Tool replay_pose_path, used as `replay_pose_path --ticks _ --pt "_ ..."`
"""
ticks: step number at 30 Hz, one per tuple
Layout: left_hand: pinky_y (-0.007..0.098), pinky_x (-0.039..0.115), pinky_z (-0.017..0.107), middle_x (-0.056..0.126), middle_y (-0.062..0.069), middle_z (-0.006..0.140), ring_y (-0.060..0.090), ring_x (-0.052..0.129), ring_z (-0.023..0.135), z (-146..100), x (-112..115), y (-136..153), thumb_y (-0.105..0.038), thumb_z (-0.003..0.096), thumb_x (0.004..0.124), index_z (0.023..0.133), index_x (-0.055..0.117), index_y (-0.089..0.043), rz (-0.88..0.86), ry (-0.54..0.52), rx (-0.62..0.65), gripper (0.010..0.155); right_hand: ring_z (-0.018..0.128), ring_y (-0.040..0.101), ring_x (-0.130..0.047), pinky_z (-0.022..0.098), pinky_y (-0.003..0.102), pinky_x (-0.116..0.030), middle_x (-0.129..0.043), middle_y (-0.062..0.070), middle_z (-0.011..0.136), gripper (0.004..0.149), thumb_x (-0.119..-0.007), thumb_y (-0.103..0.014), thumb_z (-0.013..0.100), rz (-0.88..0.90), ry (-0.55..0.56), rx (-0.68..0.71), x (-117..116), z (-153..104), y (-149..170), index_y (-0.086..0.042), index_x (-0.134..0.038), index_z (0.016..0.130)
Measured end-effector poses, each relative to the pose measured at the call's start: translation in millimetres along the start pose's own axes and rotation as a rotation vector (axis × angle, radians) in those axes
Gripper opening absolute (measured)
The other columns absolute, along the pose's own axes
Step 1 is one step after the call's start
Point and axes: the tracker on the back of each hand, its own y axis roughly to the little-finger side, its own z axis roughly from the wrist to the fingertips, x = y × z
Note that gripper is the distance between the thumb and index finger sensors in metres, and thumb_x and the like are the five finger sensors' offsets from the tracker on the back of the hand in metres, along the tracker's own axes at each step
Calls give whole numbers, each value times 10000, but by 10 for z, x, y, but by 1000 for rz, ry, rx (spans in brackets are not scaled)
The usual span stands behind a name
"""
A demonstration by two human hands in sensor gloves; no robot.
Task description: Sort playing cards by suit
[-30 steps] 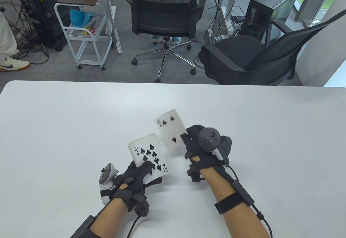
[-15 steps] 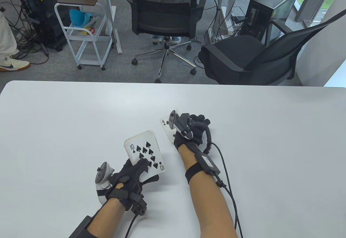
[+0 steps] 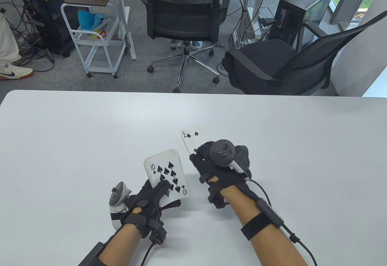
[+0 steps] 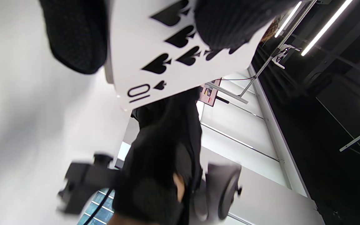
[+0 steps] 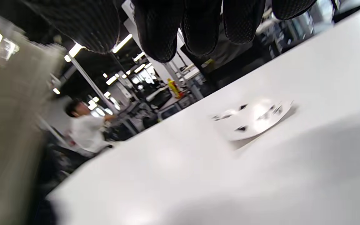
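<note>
the left hand (image 3: 148, 201) is gripping the deck (image 3: 165, 173) near the front of the table (image 3: 60, 145), with the ten of spades showing on top. the right hand (image 3: 216, 164) is hanging empty with loose fingers, just over the near end of the four of spades (image 3: 190, 137), which is lying flat to the right of the deck. only one card is looking sorted. nearly the whole deck is waiting.
</note>
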Motion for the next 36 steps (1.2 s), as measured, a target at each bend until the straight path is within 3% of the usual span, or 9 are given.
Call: replay_pose_path --ticks 2,5,9,14,18,24,31,36 --pt "453 895 557 653 15 1082 338 818 940 0 19 13 -435 545 791 1077 451 -285 15 6 -2 649 1001 524 -496 691 723 -414 -591 198 1051 520 -756 -500 559 156 14 46 -4 -232 29 -122 -719 914" --pt "454 893 560 653 15 1083 338 816 942 5 40 38 -435 545 792 1077 450 -283 45 13 -8 651 1000 526 -501 690 722 -420 -590 196 1054 539 -743 -519 563 216 64 108 -78 -527 47 -128 -704 931" --pt "454 894 562 658 10 1083 337 820 941 11 53 82 -433 543 800 1076 457 -287 51 22 -20 651 1006 531 -479 693 725 -406 -544 197 1074 609 -760 -559 551 71 128 157 -261 -710 0 -131 -641 968" --pt "452 900 565 666 2 1082 327 825 945 16 67 107 -421 540 819 1075 465 -294 40 54 -32 654 1013 521 -477 697 723 -408 -525 184 1080 656 -806 -590 522 -156 159 190 -419 -797 -47 -140 -613 958" --pt "442 911 569 674 -12 1080 315 833 947 35 99 129 -400 537 843 1073 470 -303 52 81 -39 660 1012 517 -487 695 723 -413 -522 180 1076 671 -842 -591 502 -161 122 171 -526 -831 31 -136 -608 936" --pt "429 927 555 700 -23 1068 300 862 931 21 162 185 -399 531 863 1068 489 -306 48 100 -48 661 988 506 -558 692 713 -452 -600 170 1031 629 -868 -594 475 -118 166 181 -528 -852 68 -137 -665 855" --pt "422 934 538 724 -27 1051 293 885 908 -18 149 207 -437 524 872 1059 516 -301 -10 74 -44 657 946 475 -676 690 697 -503 -707 157 972 472 -877 -446 495 -39 265 184 -507 -908 -10 -98 -748 786" --pt "443 890 591 653 -14 1089 314 807 961 -11 150 205 -437 530 852 1071 475 -303 -15 83 -56 673 929 457 -718 686 689 -524 -760 146 957 393 -840 -372 522 -48 292 180 -496 -896 48 -86 -812 791"
